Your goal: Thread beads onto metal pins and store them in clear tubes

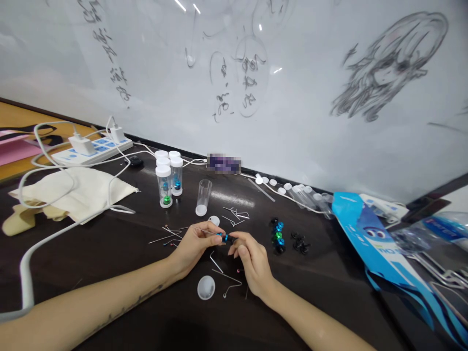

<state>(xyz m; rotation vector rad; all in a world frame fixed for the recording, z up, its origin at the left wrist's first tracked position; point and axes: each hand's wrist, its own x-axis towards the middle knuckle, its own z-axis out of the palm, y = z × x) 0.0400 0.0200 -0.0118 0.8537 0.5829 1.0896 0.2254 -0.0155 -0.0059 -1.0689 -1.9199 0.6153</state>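
A small blue-and-black piece (225,238) was found held on the near side of the open clear tube (204,197), slightly to its right, above the dark table (321,282). The left hand (199,245) was observed pinched on the blue end, thumb and forefinger pressed together upon it. The fingertips of the right hand (256,263) were noted at the black end; whether that end was firmly gripped could not be told. A white disc (214,221), partly covered by the left hand, was seen just beside the tube on its near side. Thin metal rods (170,235) were found scattered to the near left of the tube, and bent metal wires (237,214) to its right. An L-shaped key (216,262) and a round white cup (206,287) were recorded on its near side, the cup being the farther from it. Blue, green and black parts (279,235) were observed in a line well to the right of the tube, with small black pieces (300,243) heaped beyond them. White-capped tubes (168,181) were found grouped upright to its left, coloured parts being contained in some.
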